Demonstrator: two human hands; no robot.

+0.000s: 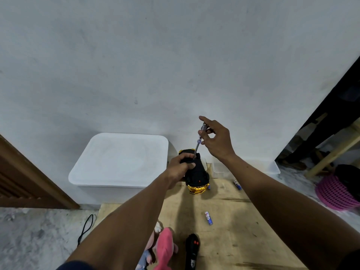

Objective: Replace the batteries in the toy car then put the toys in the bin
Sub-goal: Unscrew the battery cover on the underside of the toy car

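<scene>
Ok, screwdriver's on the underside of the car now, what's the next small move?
Probably turn the screwdriver with the right hand while the left hand steadies the toy car. Its tip meets the upturned black underside, and batteries lie loose on the board, so the cover screw seems to be the current step.

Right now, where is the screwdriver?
In the head view, right of centre: the right hand holds the screwdriver, its tip on the upturned toy car gripped by the left hand.
</scene>
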